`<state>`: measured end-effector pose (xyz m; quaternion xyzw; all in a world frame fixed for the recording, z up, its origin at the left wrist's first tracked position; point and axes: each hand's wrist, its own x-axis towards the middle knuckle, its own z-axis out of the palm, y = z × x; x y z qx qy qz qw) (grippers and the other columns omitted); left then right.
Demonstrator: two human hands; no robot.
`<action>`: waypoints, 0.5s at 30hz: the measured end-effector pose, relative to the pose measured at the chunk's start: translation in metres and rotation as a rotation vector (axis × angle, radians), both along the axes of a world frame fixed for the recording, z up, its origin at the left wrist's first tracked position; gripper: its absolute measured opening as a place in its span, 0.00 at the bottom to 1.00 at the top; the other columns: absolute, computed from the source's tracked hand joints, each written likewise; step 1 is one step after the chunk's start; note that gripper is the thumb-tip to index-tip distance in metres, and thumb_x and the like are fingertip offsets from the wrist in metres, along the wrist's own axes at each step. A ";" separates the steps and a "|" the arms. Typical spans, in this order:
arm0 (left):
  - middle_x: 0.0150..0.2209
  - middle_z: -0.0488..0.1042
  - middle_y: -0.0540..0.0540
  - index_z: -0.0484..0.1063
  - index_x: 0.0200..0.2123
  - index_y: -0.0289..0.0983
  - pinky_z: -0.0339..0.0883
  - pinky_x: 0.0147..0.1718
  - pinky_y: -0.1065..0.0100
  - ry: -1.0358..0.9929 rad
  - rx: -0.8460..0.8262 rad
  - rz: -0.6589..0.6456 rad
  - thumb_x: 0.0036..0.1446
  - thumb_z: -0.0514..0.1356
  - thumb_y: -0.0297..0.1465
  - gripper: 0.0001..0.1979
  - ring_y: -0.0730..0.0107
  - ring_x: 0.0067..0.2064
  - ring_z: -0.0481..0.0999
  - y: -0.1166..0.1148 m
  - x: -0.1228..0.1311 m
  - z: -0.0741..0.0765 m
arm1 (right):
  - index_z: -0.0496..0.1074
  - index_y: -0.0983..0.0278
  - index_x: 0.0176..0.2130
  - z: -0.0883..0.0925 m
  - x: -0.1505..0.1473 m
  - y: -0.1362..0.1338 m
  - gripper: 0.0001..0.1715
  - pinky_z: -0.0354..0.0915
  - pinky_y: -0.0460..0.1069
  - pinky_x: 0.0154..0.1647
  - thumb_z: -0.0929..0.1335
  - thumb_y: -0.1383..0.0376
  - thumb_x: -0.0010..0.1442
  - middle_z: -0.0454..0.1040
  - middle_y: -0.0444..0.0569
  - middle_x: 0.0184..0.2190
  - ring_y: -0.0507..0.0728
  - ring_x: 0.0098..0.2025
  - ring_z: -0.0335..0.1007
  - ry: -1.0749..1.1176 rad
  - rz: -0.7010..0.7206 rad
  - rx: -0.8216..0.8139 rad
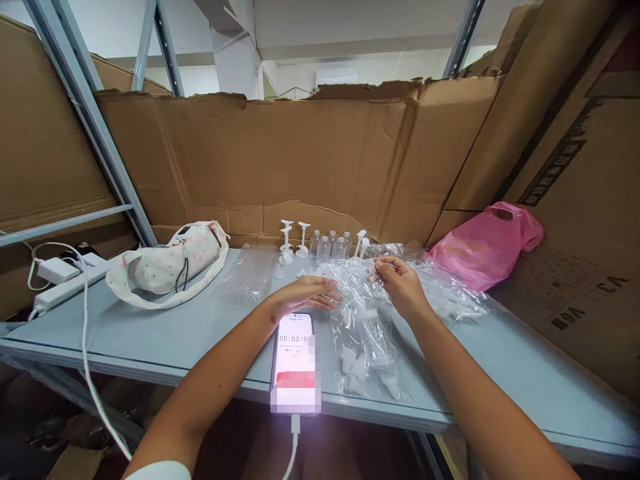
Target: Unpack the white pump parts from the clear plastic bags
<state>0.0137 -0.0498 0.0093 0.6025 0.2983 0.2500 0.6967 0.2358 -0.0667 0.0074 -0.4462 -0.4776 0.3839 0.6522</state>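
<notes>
In the head view a clear plastic bag (370,333) lies on the table with white plastic parts inside its lower end. My right hand (399,285) pinches the crinkled upper part of this bag between thumb and fingers. To the left of the bag, my left hand (311,293) has its fingers stretched out and apart, close to the plastic; whether they touch it I cannot tell. Behind the hands stand several small clear bottles (324,249). White pump tops (303,240) stand beside them on the left, and more white pieces (361,241) on the right.
A charging phone (295,353) showing a timer sits at the table's front edge. On the left are a white patterned bag (175,267) and a power strip (73,287). A pink plastic bag (487,247) rests at the right, and cardboard (275,153) walls the back.
</notes>
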 end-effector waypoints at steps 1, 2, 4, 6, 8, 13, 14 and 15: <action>0.39 0.75 0.38 0.71 0.42 0.31 0.67 0.41 0.64 0.017 -0.015 -0.066 0.46 0.65 0.41 0.23 0.70 0.35 0.76 -0.003 0.003 -0.002 | 0.67 0.58 0.31 0.001 -0.001 -0.001 0.17 0.66 0.51 0.31 0.72 0.54 0.42 0.66 0.41 0.21 0.53 0.26 0.66 0.028 -0.007 0.005; 0.38 0.75 0.40 0.72 0.40 0.32 0.67 0.41 0.64 0.036 -0.020 -0.120 0.45 0.66 0.40 0.22 0.70 0.34 0.76 -0.007 0.007 -0.003 | 0.67 0.58 0.32 0.003 -0.002 -0.003 0.18 0.67 0.51 0.32 0.72 0.54 0.42 0.67 0.41 0.21 0.54 0.26 0.67 0.050 -0.003 0.005; 0.35 0.75 0.43 0.73 0.37 0.32 0.68 0.39 0.65 0.059 0.006 -0.187 0.44 0.67 0.39 0.20 0.72 0.33 0.76 -0.013 0.013 -0.007 | 0.67 0.58 0.34 0.005 -0.004 -0.005 0.20 0.67 0.51 0.32 0.73 0.54 0.42 0.69 0.41 0.23 0.54 0.27 0.69 0.058 0.034 -0.010; 0.35 0.74 0.44 0.73 0.37 0.32 0.68 0.35 0.66 0.053 0.043 -0.183 0.43 0.67 0.38 0.19 0.73 0.32 0.75 -0.017 0.017 -0.008 | 0.66 0.57 0.37 0.007 -0.004 -0.007 0.23 0.68 0.51 0.34 0.72 0.52 0.43 0.71 0.42 0.25 0.56 0.29 0.72 0.029 0.090 -0.035; 0.36 0.74 0.43 0.73 0.37 0.32 0.68 0.33 0.67 0.024 0.054 -0.142 0.43 0.67 0.38 0.19 0.71 0.32 0.75 -0.017 0.018 -0.008 | 0.65 0.56 0.40 0.008 -0.004 -0.008 0.25 0.68 0.52 0.35 0.70 0.48 0.45 0.73 0.44 0.28 0.58 0.32 0.74 0.001 0.151 -0.065; 0.40 0.73 0.41 0.70 0.40 0.32 0.71 0.34 0.64 -0.126 -0.004 0.125 0.43 0.68 0.34 0.20 0.71 0.31 0.76 -0.009 0.012 -0.002 | 0.62 0.55 0.47 0.007 -0.004 -0.013 0.32 0.68 0.54 0.39 0.68 0.43 0.47 0.74 0.51 0.40 0.60 0.39 0.74 -0.048 0.324 -0.163; 0.40 0.74 0.40 0.70 0.40 0.32 0.71 0.34 0.64 -0.162 -0.007 0.178 0.44 0.67 0.33 0.19 0.72 0.31 0.76 -0.007 0.011 0.000 | 0.61 0.55 0.50 0.007 -0.005 -0.015 0.34 0.68 0.54 0.39 0.68 0.43 0.48 0.74 0.51 0.42 0.60 0.40 0.73 -0.093 0.361 -0.182; 0.40 0.74 0.41 0.70 0.40 0.33 0.71 0.34 0.65 -0.196 -0.005 0.222 0.45 0.66 0.33 0.18 0.72 0.31 0.76 -0.006 0.009 0.001 | 0.61 0.55 0.51 0.006 -0.007 -0.017 0.36 0.68 0.54 0.40 0.68 0.44 0.48 0.73 0.51 0.43 0.60 0.42 0.72 -0.152 0.398 -0.195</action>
